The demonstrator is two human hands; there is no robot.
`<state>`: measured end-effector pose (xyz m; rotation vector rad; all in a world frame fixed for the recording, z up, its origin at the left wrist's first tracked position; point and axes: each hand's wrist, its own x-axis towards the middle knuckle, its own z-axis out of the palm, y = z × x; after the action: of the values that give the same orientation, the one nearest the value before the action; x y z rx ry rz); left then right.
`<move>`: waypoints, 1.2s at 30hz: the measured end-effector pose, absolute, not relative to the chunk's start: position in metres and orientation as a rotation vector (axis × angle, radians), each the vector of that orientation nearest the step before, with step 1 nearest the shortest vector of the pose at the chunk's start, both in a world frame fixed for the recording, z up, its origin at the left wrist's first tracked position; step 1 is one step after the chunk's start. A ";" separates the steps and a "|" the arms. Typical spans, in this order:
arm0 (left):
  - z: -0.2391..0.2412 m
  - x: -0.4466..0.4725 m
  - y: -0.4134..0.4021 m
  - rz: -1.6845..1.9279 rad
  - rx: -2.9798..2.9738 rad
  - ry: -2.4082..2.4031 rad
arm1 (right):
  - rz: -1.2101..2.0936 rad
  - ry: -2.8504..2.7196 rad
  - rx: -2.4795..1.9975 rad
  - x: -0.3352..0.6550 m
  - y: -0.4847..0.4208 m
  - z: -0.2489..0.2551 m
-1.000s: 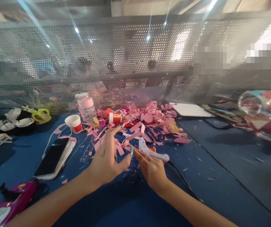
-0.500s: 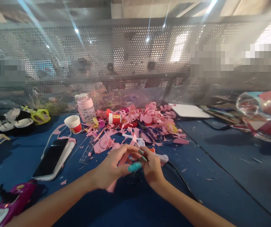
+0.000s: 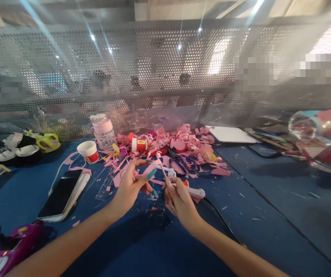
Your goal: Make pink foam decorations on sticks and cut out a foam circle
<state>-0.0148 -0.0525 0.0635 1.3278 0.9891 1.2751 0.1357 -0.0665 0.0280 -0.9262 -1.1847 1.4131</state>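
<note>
My left hand [image 3: 132, 181], with long teal nails, pinches a curved pink paper strip [image 3: 154, 166] between thumb and fingers. The other end of this strip bends down to my right hand [image 3: 179, 200], whose thumb and fingertips are closed on it. Both hands are raised above the blue table, a short gap apart. Just behind my right hand lies a white corded tool with an orange part [image 3: 196, 192], partly hidden by the fingers; it looks like a glue gun. Beyond the hands spreads a heap of pink scraps [image 3: 179, 144].
At left are a phone [image 3: 61, 194], a paper cup [image 3: 88, 152], a pink-topped bottle [image 3: 103, 132] and a purple device [image 3: 12, 246]. A small red-and-white cup [image 3: 139, 144] lies in the scraps. Clear plastic containers [image 3: 324, 134] stand right, before a perforated metal screen [image 3: 159, 57].
My hands have moved apart, the left one up and to the left. The pink strip, earlier hanging under the left hand, now arches between both hands.
</note>
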 end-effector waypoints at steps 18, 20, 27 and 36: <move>0.055 -0.017 -0.043 1.041 1.223 0.953 | 1.530 -1.279 -0.864 0.129 -0.076 0.026; 0.054 -0.017 -0.043 1.051 1.248 0.952 | 1.521 -1.315 -0.832 0.128 -0.078 0.023; 0.057 -0.018 -0.044 1.068 1.266 0.962 | 1.446 -1.408 -0.902 0.130 -0.079 0.020; 0.061 -0.019 -0.041 1.112 1.203 1.041 | 1.484 -1.375 -0.949 0.138 -0.065 0.035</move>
<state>-0.0193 -0.0411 0.0606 1.2030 1.0411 1.1121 0.1381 -0.0653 0.0349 -0.9491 -1.3747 1.4845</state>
